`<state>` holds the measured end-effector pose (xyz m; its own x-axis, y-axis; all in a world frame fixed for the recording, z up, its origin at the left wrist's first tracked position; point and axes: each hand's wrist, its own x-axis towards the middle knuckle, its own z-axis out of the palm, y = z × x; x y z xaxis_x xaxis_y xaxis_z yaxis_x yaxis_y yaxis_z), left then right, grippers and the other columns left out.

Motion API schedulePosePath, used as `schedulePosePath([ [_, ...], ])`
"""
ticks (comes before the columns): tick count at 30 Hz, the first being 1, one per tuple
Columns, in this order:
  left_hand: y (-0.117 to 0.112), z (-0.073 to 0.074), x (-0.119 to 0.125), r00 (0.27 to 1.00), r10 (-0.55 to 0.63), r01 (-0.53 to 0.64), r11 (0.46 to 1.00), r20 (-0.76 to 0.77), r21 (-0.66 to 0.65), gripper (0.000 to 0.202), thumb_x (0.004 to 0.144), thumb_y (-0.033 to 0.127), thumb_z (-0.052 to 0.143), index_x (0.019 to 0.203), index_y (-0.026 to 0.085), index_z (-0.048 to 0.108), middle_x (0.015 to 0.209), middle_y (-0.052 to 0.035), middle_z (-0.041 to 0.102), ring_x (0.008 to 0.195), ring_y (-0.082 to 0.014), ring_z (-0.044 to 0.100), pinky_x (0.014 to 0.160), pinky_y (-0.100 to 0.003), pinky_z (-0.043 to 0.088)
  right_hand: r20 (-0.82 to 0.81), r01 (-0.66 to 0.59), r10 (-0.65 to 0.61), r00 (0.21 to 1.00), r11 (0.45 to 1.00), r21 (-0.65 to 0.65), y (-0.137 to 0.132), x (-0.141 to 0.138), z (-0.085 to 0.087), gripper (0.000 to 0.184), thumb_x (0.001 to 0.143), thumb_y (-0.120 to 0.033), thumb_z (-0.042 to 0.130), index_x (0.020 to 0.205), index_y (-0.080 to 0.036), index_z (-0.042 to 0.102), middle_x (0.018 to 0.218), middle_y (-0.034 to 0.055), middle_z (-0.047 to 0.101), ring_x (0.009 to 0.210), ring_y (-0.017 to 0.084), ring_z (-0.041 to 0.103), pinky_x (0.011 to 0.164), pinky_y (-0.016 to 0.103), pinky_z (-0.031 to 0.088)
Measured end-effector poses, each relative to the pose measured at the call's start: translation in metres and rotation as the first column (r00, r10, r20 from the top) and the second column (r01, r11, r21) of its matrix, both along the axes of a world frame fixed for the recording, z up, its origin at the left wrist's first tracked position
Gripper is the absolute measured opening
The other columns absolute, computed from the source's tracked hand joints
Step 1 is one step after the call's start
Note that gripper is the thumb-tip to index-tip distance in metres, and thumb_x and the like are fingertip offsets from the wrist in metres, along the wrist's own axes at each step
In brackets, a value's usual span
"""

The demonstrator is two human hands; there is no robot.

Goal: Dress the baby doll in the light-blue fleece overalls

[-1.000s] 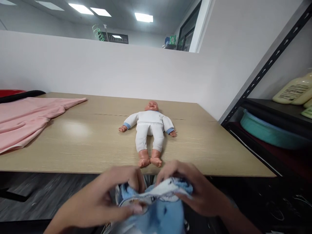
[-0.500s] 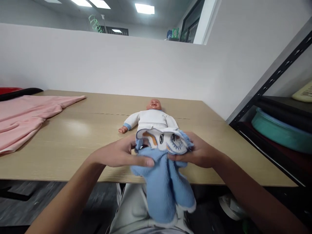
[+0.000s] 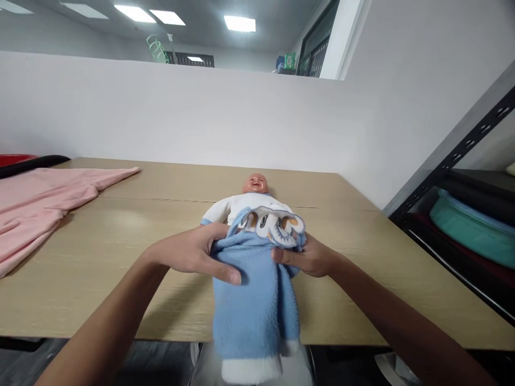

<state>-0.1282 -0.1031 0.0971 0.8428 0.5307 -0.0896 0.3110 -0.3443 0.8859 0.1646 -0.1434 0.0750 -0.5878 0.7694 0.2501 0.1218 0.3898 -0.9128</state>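
Both my hands hold small blue fleece trousers [image 3: 249, 297] over the table's near edge. Two legs with white cuffs hang down, and a white embroidered patch with eyes shows at the bunched top. My left hand [image 3: 201, 251] grips the left side of the opening, its thumb on the front. On the other side, my right hand [image 3: 309, 254] pinches the fabric under the patch. Just beyond lies a baby doll [image 3: 256, 184] on its back, head away from me, in a white top [image 3: 237, 206] with blue trim. The trousers hide its lower body.
A pink cloth [image 3: 52, 198] is spread at the left of the wooden table [image 3: 120, 230], near a red object with a black edge [image 3: 36, 162]. A low white wall [image 3: 181, 112] stands behind. On the right, a dark metal shelf [image 3: 450, 161] carries a teal basin [image 3: 470, 225].
The trousers have moved forward over the table toward the doll, and their legs hang straighter. My left hand has shifted on the opening, which looks wider on that side. The view has tilted slightly.
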Motion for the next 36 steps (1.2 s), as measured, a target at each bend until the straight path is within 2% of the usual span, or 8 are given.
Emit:
schedulePosePath([
  [4,0.008,-0.004,0.006,0.975,-0.006,0.035,0.991,0.223,-0.126,0.041,0.091,0.049,0.081,0.116,0.018,0.073,0.102,-0.0047,0.074,0.097,-0.021,0.069,0.087,-0.029,0.062,0.036,-0.014,0.019,0.999,0.99,-0.14,0.01,0.003,-0.002,0.052,0.095,-0.058,0.077,0.135,-0.025,0.073,0.139,0.0084,0.074,0.14,0.031,0.061,0.128,0.05,0.038],
  [9,0.02,-0.014,0.007,0.958,0.108,-0.075,0.989,0.264,-0.129,0.044,0.096,0.052,0.074,0.123,0.017,0.073,0.107,-0.006,0.077,0.096,-0.0194,0.072,0.085,-0.025,0.062,0.068,-0.388,0.431,0.9,0.861,-0.33,0.019,0.005,0.017,0.096,0.069,-0.045,0.101,0.153,-0.022,0.059,0.143,0.0114,0.071,0.142,0.032,0.061,0.123,0.044,0.046],
  [14,0.022,-0.011,0.013,0.929,-0.257,0.311,0.931,0.265,-0.19,0.072,0.065,0.06,0.097,0.123,0.021,0.079,0.106,-0.0081,0.082,0.102,-0.0292,0.078,0.083,-0.029,0.067,-0.065,-0.398,0.406,0.912,0.832,-0.387,0.024,0.006,0.013,0.067,0.086,-0.046,0.089,0.144,-0.02,0.068,0.13,0.0098,0.078,0.127,0.028,0.072,0.112,0.038,0.056],
  [18,0.016,-0.003,0.023,0.841,-0.453,0.507,0.85,0.297,-0.14,0.036,0.069,0.048,0.098,0.093,0.024,0.086,0.085,-0.0061,0.083,0.079,-0.025,0.079,0.081,-0.027,0.067,-0.136,-0.361,0.339,0.931,0.801,-0.477,0.023,0.006,-0.002,0.063,0.09,-0.055,0.083,0.14,-0.018,0.071,0.126,0.0092,0.08,0.121,0.025,0.074,0.108,0.034,0.057],
  [26,-0.003,-0.038,0.0,0.931,-0.154,0.261,0.914,0.331,-0.309,0.037,0.087,0.058,0.08,0.079,0.021,0.079,0.073,-0.0085,0.075,0.079,-0.0261,0.073,0.084,-0.036,0.064,-0.222,-0.406,0.341,0.913,0.734,-0.544,0.004,-0.008,-0.006,0.066,0.088,-0.055,0.086,0.139,-0.018,0.069,0.135,0.0112,0.075,0.127,0.025,0.071,0.116,0.037,0.051],
  [31,-0.04,-0.047,0.001,0.922,0.152,0.001,0.92,0.358,-0.392,0.034,0.095,0.051,0.074,0.089,0.018,0.072,0.082,-0.0037,0.071,0.083,-0.0173,0.065,0.086,-0.027,0.056,-0.344,-0.514,0.382,0.858,0.654,-0.555,-0.019,-0.018,0.003,0.07,0.073,-0.043,0.098,0.132,-0.017,0.071,0.114,0.0084,0.081,0.104,0.025,0.079,0.1,0.037,0.062],
  [33,-0.058,-0.054,0.005,0.914,0.258,-0.113,0.904,0.313,-0.412,0.035,0.093,0.051,0.076,0.102,0.018,0.072,0.091,-0.0039,0.074,0.089,-0.0182,0.066,0.089,-0.027,0.055,-0.222,-0.345,0.266,0.938,0.754,-0.558,-0.031,-0.018,0.001,0.057,0.071,-0.033,0.098,0.12,-0.017,0.076,0.106,0.0058,0.082,0.098,0.024,0.079,0.097,0.035,0.062],
  [36,-0.082,-0.067,0.016,0.888,0.402,-0.274,0.851,0.222,-0.447,0.049,0.086,0.05,0.084,0.122,0.019,0.069,0.114,-0.0073,0.077,0.104,-0.0239,0.069,0.095,-0.031,0.057,0.062,0.132,-0.117,0.991,0.885,-0.447,-0.046,-0.018,-0.011,0.032,0.078,-0.025,0.087,0.108,-0.017,0.077,0.101,0.0046,0.082,0.092,0.023,0.076,0.086,0.032,0.063],
])
